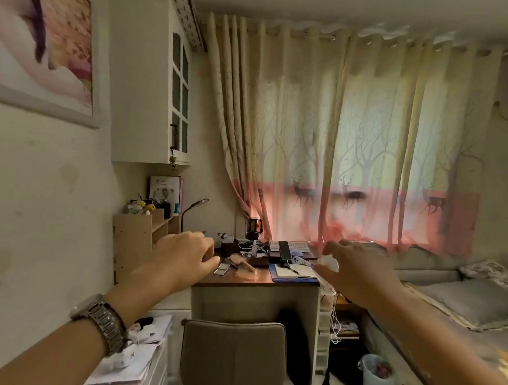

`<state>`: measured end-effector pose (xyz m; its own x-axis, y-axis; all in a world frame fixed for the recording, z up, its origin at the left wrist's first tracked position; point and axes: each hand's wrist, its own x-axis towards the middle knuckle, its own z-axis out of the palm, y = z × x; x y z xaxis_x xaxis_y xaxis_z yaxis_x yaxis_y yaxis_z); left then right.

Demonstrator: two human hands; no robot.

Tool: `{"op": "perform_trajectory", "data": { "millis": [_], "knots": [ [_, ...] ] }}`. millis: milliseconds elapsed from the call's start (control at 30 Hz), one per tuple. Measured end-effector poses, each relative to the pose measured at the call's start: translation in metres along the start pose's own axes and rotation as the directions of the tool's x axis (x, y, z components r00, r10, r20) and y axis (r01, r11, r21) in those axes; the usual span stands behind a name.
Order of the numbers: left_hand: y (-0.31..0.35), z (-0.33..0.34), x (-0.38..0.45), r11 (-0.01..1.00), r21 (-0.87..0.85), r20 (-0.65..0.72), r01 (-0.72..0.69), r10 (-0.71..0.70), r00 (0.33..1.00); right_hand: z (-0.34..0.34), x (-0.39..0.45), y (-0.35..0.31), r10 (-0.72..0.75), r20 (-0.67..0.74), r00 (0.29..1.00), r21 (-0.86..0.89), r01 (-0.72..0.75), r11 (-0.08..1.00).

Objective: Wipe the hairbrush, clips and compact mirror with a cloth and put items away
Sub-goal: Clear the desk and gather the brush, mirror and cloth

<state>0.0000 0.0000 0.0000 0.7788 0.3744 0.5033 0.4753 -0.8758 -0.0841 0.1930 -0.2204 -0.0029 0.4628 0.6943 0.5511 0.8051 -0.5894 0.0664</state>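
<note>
Both arms reach toward a cluttered desk. The left hand, fingers loosely curled and holding nothing, hovers beside the compact mirror and hairbrush near the desk's front edge. The right hand has its fingers clamped on a white cloth. A chair blocks the desk front; a bed crowds the right. Clips are too small to make out.
</note>
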Motion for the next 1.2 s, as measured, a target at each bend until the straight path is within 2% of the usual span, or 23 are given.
{"op": "perform_trajectory", "data": {
  "millis": [267, 500, 667, 833, 1200],
  "knots": [
    [-0.063, 0.054, 0.103, 0.998, 0.01, 0.023, -0.066, 0.065, 0.998, 0.066, 0.098, -0.013, 0.085, 0.012, 0.996, 0.044, -0.085, 0.995],
    [-0.065, 0.111, 0.172, 0.989, -0.037, 0.042, -0.144, 0.145, 0.988, 0.096, 0.135, 0.012, 0.157, 0.032, 0.987, 0.006, -0.157, 0.988],
    [-0.044, 0.155, 0.222, 0.981, -0.087, 0.061, -0.174, 0.18, 0.982, 0.129, 0.16, 0.046, 0.187, 0.077, 0.979, -0.034, -0.185, 0.982],
    [-0.013, 0.199, 0.275, 0.978, -0.061, 0.067, -0.202, 0.206, 0.976, 0.17, 0.189, 0.099, 0.206, 0.078, 0.976, -0.036, -0.203, 0.978],
    [0.077, 0.296, 0.403, 0.994, -0.078, 0.125, -0.076, 0.085, 0.988, 0.263, 0.271, 0.248, 0.118, 0.074, 0.99, -0.043, -0.115, 0.992]
  ]
}}
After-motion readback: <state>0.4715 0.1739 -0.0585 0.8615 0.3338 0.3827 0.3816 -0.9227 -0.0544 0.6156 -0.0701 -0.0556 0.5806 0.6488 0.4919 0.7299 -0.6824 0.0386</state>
